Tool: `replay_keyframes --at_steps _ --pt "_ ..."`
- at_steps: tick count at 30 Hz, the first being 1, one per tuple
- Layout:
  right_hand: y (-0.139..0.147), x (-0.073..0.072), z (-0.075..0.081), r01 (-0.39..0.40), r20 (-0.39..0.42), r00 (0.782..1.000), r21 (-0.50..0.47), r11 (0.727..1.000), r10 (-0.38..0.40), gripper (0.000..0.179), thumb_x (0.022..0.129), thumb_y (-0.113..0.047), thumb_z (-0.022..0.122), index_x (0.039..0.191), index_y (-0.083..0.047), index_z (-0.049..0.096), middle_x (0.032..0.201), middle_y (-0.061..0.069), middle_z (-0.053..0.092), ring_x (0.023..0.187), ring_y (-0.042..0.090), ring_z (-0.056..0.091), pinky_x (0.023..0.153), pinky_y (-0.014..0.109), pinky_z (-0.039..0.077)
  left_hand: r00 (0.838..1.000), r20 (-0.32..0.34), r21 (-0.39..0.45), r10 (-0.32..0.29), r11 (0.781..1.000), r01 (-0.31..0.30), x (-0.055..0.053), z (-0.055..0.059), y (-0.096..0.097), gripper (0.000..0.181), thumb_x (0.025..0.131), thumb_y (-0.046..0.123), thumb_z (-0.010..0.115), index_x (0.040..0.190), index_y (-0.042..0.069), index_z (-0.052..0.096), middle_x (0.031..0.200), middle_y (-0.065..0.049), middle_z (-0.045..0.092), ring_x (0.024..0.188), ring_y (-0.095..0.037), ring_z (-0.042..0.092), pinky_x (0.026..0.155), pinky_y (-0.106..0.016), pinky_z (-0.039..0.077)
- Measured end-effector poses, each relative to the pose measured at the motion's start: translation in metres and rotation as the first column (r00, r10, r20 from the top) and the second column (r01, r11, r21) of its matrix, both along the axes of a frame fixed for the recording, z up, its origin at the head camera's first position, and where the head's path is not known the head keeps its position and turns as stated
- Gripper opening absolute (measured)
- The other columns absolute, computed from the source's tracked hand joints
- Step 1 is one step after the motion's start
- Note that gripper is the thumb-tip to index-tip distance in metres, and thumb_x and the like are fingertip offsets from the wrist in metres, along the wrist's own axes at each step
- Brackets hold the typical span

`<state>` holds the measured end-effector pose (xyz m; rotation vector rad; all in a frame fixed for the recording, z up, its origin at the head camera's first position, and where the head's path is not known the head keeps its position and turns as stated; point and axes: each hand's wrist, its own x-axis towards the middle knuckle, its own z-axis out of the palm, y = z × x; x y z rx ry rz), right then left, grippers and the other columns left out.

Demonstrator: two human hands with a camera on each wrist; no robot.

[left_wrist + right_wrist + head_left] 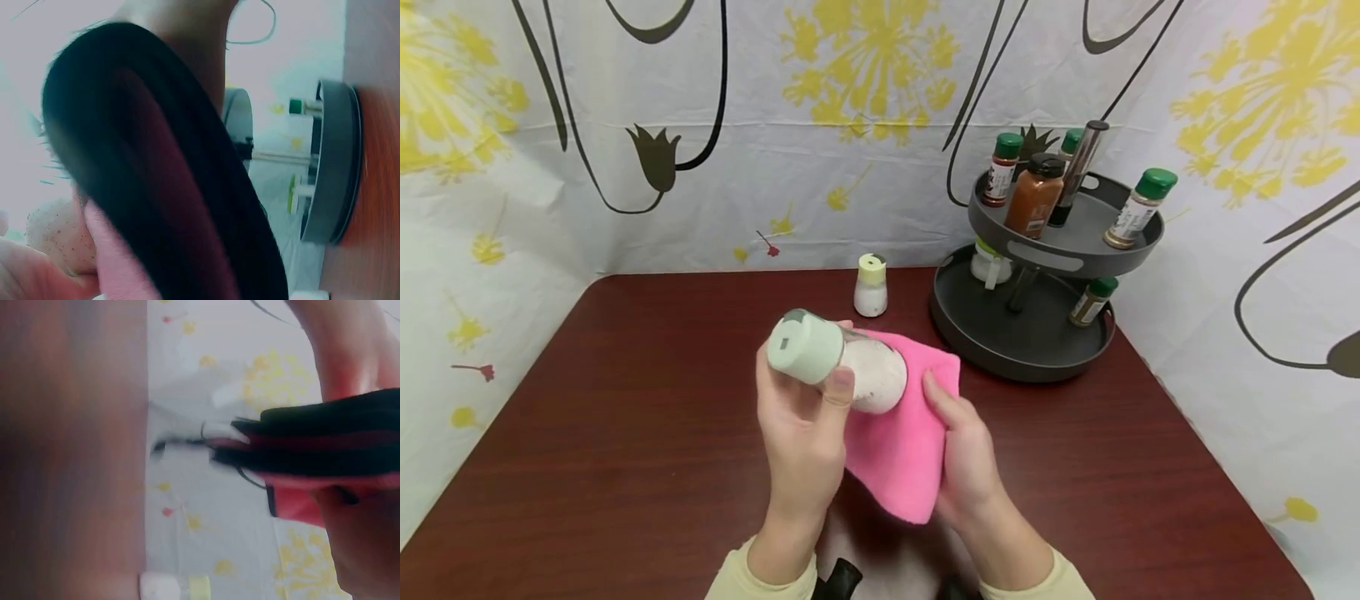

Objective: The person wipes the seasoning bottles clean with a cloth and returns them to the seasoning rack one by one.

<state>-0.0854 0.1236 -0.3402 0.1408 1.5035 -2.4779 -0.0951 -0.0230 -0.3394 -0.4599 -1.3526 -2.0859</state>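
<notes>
In the head view my left hand (805, 442) grips a spice shaker (876, 377) with a pale green lid and a whitish, speckled body. The shaker is tilted, its lid towards the left and its base towards the right. A pink cloth (898, 467) hangs behind and below the base, touching it. My right hand (970, 462) pinches the cloth's right side, thumb on the front. In the left wrist view the speckled shaker body (59, 237) shows beside the cloth (119, 269); a dark blurred band covers much of that view.
A second shaker (871, 287) with a pale yellow lid stands at the table's back. To its right is a two-tier dark turntable (1022, 358) bearing several spice jars, among them an orange-brown bottle (1036, 196). Patterned fabric (700, 225) hangs behind the dark red table (625, 433).
</notes>
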Motion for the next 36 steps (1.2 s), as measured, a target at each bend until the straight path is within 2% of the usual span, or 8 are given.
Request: replay_keyframes --at_steps 3,6,11,17,21,25,31,36 --pt "-0.001 0.007 0.000 -0.010 0.033 0.999 0.026 1.000 0.009 0.029 0.111 -0.040 0.049 0.111 -0.016 0.064 0.097 -0.004 0.076 0.094 0.011 0.075 0.086 0.031 0.061 1.000 0.005 -0.033 0.022 0.999 -0.021 -0.005 -0.001 -0.003 0.052 0.099 -0.001 0.070 0.145 -0.001 0.045 0.125 -0.016 0.068 0.121 -0.028 0.070 0.108 -0.033 0.056" --pt "0.005 0.011 0.006 0.005 0.031 1.000 0.035 0.999 -0.006 0.030 0.110 -0.041 0.050 0.105 -0.016 0.066 0.090 -0.003 0.075 0.086 0.011 0.074 0.081 0.031 0.060 0.998 0.045 -0.012 0.039 0.999 -0.039 -0.009 -0.002 -0.009 0.050 0.100 -0.004 0.067 0.145 0.002 0.046 0.124 -0.013 0.069 0.122 -0.027 0.069 0.109 -0.033 0.055" --pt "0.016 0.004 0.013 0.062 -0.020 0.998 0.015 0.998 -0.062 0.032 0.111 -0.047 0.049 0.114 -0.019 0.064 0.097 -0.006 0.073 0.090 0.008 0.072 0.084 0.027 0.059 0.996 0.082 0.028 0.027 0.999 -0.030 -0.004 -0.006 -0.010 0.049 0.100 -0.005 0.066 0.145 0.002 0.047 0.122 -0.012 0.070 0.121 -0.027 0.070 0.109 -0.032 0.055" --pt "0.005 0.001 0.004 0.003 0.024 1.000 -0.004 1.000 -0.003 0.031 0.112 -0.041 0.046 0.116 -0.016 0.064 0.100 -0.005 0.075 0.097 0.009 0.073 0.090 0.030 0.060 0.998 0.063 0.041 0.030 0.999 -0.033 0.004 -0.005 -0.002 0.050 0.099 0.000 0.071 0.144 0.002 0.048 0.122 -0.015 0.070 0.117 -0.029 0.071 0.108 -0.035 0.056" --pt "0.002 0.010 0.006 -0.036 0.074 0.997 0.032 0.999 0.033 0.029 0.110 -0.041 0.052 0.114 -0.015 0.060 0.096 -0.003 0.075 0.093 0.011 0.074 0.086 0.031 0.060 0.998 0.056 0.040 0.041 0.998 -0.044 0.000 -0.005 -0.005 0.050 0.100 0.000 0.069 0.144 0.002 0.048 0.121 -0.015 0.070 0.116 -0.030 0.072 0.108 -0.036 0.056" --pt "0.010 0.014 0.015 -0.035 0.075 0.997 0.044 0.998 0.032 0.029 0.109 -0.043 0.053 0.110 -0.015 0.060 0.090 -0.004 0.074 0.086 0.010 0.073 0.081 0.030 0.061 0.997 0.078 0.084 0.022 0.996 -0.029 -0.003 -0.006 -0.009 0.049 0.100 -0.005 0.066 0.145 0.004 0.047 0.121 -0.013 0.070 0.116 -0.028 0.071 0.107 -0.035 0.057" --pt "0.017 0.002 0.014 0.051 0.035 0.998 0.011 0.999 -0.052 0.034 0.110 -0.047 0.048 0.123 -0.018 0.058 0.105 -0.007 0.073 0.097 0.009 0.072 0.089 0.028 0.059 0.998 0.066 0.078 0.013 0.997 -0.019 -0.001 -0.008 -0.002 0.049 0.099 -0.001 0.069 0.143 0.003 0.048 0.121 -0.012 0.071 0.118 -0.027 0.070 0.107 -0.033 0.056" --pt "0.008 -0.005 0.000 0.006 0.075 0.997 -0.002 1.000 -0.005 0.034 0.111 -0.045 0.047 0.125 -0.017 0.059 0.109 -0.006 0.073 0.105 0.010 0.072 0.095 0.031 0.058 0.996 0.074 0.035 0.041 0.998 -0.043 -0.005 -0.008 0.005 0.052 0.099 0.002 0.072 0.145 0.003 0.047 0.123 -0.015 0.070 0.120 -0.027 0.069 0.108 -0.032 0.055"
